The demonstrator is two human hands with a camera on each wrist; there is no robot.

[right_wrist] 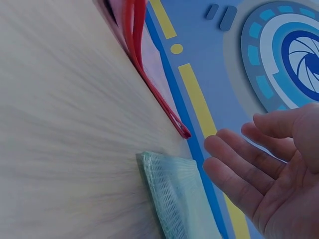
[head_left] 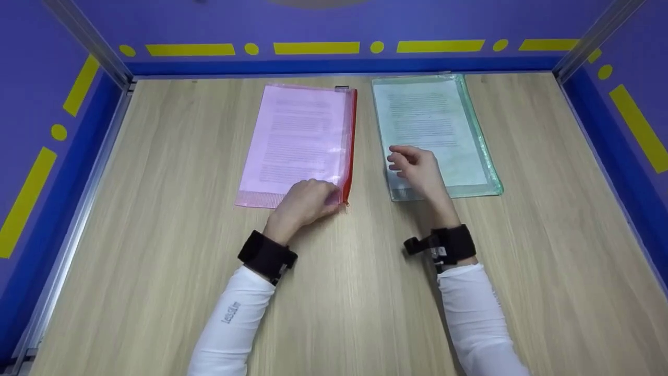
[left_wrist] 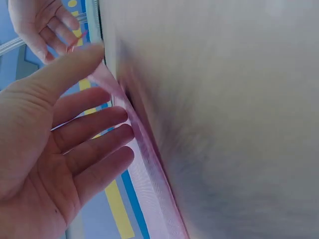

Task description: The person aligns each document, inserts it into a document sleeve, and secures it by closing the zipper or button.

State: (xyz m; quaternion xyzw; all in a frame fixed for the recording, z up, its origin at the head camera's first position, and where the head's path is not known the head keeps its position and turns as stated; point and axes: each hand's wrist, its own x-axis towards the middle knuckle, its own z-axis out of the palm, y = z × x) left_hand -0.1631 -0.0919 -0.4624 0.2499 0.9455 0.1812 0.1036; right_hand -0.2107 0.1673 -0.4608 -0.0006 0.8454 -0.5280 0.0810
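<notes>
A pink zip folder [head_left: 300, 146] with a red zipper [head_left: 353, 136] along its right side lies on the table, a printed sheet inside. At its lower right corner my left hand [head_left: 305, 201] pinches the edge between thumb and forefinger; the left wrist view shows that folder edge [left_wrist: 149, 172] slightly lifted from the tabletop. To the right lies a green zip folder [head_left: 428, 162], also with a printed sheet inside. My right hand [head_left: 420, 169] hovers over its lower left part, fingers loosely bent and holding nothing. In the right wrist view, the green folder's mesh corner [right_wrist: 172, 194] is below that hand's fingertips.
The wooden table [head_left: 339, 313] runs up to blue-purple panels [head_left: 323, 23] with yellow markings at the back and both sides. Metal rails [head_left: 73, 230] line the table's side edges. Black straps [head_left: 266, 256] with cameras sit on both wrists.
</notes>
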